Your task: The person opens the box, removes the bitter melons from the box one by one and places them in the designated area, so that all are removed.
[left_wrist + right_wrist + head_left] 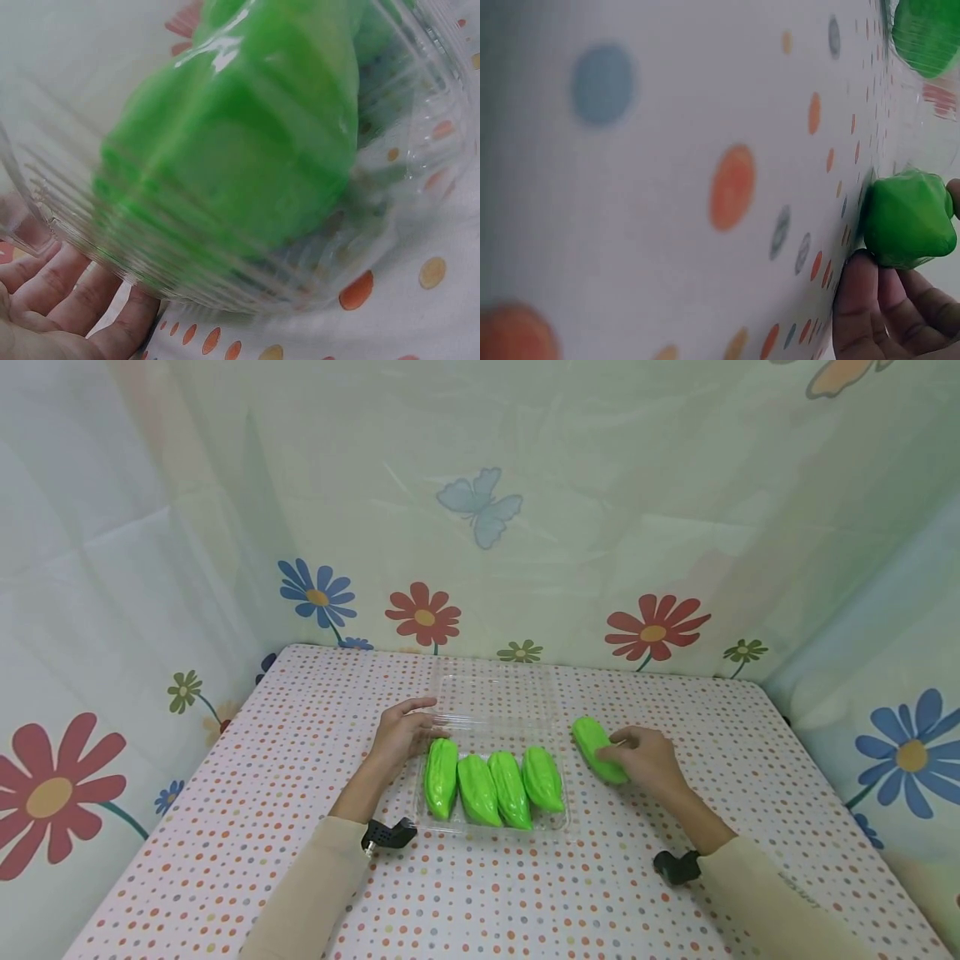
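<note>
From here I see the right hand (649, 762), right of centre, fingers and thumb pinching the lower end of a loose green piece (589, 739); gripping nearer its middle would likely steady it. The left hand (399, 733), mid-frame, fingers loosely extended, touches the clear container (495, 724): light pressure should do, so its four green pieces (478, 789) don't shift.
</note>
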Demonstrator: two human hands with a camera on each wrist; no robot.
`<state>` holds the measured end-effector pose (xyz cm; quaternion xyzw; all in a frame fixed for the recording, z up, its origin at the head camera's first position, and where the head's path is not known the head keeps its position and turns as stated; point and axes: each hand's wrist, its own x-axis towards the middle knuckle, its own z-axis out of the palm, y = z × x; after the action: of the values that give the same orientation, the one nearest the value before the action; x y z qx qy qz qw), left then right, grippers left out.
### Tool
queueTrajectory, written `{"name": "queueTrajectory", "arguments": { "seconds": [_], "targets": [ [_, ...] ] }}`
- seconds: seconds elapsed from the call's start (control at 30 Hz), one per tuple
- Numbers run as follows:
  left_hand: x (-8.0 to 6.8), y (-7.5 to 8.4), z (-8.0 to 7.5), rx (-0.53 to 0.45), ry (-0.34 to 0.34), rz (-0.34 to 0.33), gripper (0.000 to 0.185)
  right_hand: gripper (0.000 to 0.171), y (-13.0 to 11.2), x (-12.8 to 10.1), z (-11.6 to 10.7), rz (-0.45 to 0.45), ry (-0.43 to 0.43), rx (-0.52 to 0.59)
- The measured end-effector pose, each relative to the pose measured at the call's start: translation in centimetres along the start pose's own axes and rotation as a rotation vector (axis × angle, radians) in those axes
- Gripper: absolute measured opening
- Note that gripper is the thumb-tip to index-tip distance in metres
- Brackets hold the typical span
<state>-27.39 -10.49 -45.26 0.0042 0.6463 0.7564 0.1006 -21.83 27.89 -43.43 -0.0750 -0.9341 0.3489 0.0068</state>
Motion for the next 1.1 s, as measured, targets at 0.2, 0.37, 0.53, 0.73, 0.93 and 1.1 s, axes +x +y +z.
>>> {"name": "queueTrajectory", "arguments": {
  "seconds": [0.2, 0.37, 0.53, 0.73, 0.93, 1.1],
  "targets": [
    [0.10, -0.13, -0.08, 0.001, -0.001, 0.007, 0.046, 0.056, -0.34, -0.32, 0.44, -0.011, 0.018, -0.028],
    [0.12, -0.14, -0.09, 0.003, -0.004, 0.005, 0.046, 0.058, -0.27, -0.32, 0.52, -0.016, 0.020, -0.035],
    [0.07, -0.12, -0.04, 0.001, -0.005, 0.012, 0.047, 0.060, -0.09, -0.15, 0.47, -0.025, -0.001, -0.028],
    [0.12, -0.07, 0.02, -0.004, 0.002, 0.010, 0.046, 0.062, 0.05, -0.01, 0.51, -0.030, -0.022, -0.016],
    [0.15, -0.11, 0.05, -0.004, 0.008, 0.008, 0.047, 0.061, -0.05, 0.00, 0.51, -0.035, -0.037, -0.001],
    [0.16, -0.12, -0.01, -0.007, 0.010, 0.012, 0.047, 0.059, -0.24, -0.10, 0.61, -0.037, -0.052, -0.011]
  ]
}}
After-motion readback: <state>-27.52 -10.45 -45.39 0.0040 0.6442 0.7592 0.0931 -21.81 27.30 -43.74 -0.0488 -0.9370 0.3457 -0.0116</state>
